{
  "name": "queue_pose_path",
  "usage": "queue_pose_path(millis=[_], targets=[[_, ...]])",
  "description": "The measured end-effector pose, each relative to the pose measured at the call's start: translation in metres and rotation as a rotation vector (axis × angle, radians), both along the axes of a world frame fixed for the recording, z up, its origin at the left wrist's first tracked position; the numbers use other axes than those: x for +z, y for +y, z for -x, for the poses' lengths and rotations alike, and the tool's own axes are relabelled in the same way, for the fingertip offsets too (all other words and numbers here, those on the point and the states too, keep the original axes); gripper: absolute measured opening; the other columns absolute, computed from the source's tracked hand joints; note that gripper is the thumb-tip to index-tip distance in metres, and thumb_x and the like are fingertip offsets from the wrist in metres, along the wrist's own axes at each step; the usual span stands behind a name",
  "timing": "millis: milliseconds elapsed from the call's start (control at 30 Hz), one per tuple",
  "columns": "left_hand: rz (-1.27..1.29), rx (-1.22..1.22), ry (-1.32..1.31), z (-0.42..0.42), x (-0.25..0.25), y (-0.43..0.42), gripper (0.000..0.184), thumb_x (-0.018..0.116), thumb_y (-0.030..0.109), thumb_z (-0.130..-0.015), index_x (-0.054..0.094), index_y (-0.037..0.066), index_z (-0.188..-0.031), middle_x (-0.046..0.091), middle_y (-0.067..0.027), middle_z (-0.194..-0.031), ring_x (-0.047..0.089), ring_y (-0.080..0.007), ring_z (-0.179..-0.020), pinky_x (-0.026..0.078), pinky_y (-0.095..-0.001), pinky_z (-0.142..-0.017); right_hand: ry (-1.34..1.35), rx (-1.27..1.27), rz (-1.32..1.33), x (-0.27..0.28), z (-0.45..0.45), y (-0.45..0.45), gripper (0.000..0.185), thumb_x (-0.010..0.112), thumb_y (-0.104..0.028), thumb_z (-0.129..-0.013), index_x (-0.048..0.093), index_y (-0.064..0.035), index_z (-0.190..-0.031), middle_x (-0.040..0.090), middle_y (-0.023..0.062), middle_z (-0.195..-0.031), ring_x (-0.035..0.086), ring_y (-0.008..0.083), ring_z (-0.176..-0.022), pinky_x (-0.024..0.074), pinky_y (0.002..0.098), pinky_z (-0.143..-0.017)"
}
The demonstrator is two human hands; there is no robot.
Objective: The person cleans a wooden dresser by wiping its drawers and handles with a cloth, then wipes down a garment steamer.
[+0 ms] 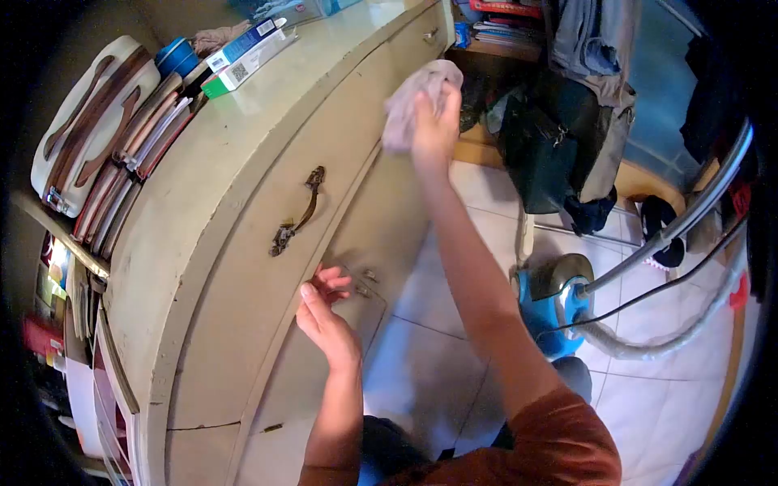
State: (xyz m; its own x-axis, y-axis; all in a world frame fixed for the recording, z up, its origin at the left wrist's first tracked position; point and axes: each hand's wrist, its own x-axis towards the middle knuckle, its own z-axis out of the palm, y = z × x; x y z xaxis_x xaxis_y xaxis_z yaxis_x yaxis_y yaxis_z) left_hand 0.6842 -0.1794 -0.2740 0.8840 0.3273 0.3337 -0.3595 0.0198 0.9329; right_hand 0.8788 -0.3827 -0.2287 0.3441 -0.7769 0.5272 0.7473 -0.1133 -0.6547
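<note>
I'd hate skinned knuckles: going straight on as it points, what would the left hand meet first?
The left hand would probably meet the drawer front near its curved handle, though depth is unclear.

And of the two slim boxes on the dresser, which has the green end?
The white box nearer the front edge of the dresser; the other box has blue instead.

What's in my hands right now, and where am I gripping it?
The right hand holds a pale cloth, bunched at one end under the fingers. The left hand holds nothing.
</note>
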Motion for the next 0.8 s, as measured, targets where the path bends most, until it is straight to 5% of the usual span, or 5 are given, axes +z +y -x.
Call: queue_pose_path(millis=[167,400,467,667,800], targets=[[-0.011,-0.021,-0.023,-0.002,-0.005,0.003,0.051,0.036,0.039,-0.104,0.059,-0.006,-0.114,0.067,-0.0122,-0.095,0.063,-0.0164,-0.079,0.048,-0.0298,-0.067,-0.048,-0.07,0.719,-0.002,0.099,0.115,0.037,0.059,-0.014,-0.086,0.054,0.0027,-0.119,0.054,0.0226,-0.124,0.048,0.0406,-0.116,0.0226,0.0573,-0.108],[0.021,-0.042,0.005,0.003,0.0,0.0,0.048,0.031,0.033,-0.106,0.06,-0.005,-0.105,0.066,-0.0112,-0.091,0.063,-0.0157,-0.079,0.048,-0.0293,-0.066,0.315,0.35,0.151,0.068,-0.024,0.023,0.026,0.051,-0.017,-0.095,0.053,0.0017,-0.114,0.06,0.0229,-0.111,0.057,0.0365,-0.104,0.0425,0.0458,-0.09],[0.057,-0.077,-0.006,0.006,0.004,-0.005,0.048,0.031,0.034,-0.106,0.06,-0.005,-0.104,0.066,-0.0109,-0.089,0.063,-0.0159,-0.078,0.048,-0.0294,-0.066,0.238,-0.277,0.212,0.06,-0.055,0.017,0.016,0.052,-0.015,-0.094,0.053,-0.0005,-0.1,0.056,0.0221,-0.091,0.057,0.0399,-0.092,0.0434,0.0496,-0.079],[0.041,-0.028,-0.003,0.0,-0.004,-0.009,0.048,0.03,0.033,-0.107,0.058,-0.006,-0.112,0.065,-0.0109,-0.093,0.063,-0.0155,-0.079,0.048,-0.0291,-0.066,-0.188,-0.118,0.598,0.016,0.079,0.106,0.021,0.054,-0.019,-0.093,0.053,0.0004,-0.1,0.058,0.0217,-0.097,0.056,0.0404,-0.098,0.0431,0.0465,-0.086],[0.074,-0.02,0.001,0.0,-0.002,-0.005,0.05,0.034,0.037,-0.106,0.056,-0.006,-0.116,0.065,-0.0104,-0.094,0.063,-0.0153,-0.078,0.048,-0.0287,-0.065,0.208,-0.038,0.305,0.029,0.005,0.054,0.022,0.056,-0.018,-0.09,0.054,0.0005,-0.103,0.062,0.0232,-0.1,0.06,0.0413,-0.095,0.0459,0.0503,-0.083]])
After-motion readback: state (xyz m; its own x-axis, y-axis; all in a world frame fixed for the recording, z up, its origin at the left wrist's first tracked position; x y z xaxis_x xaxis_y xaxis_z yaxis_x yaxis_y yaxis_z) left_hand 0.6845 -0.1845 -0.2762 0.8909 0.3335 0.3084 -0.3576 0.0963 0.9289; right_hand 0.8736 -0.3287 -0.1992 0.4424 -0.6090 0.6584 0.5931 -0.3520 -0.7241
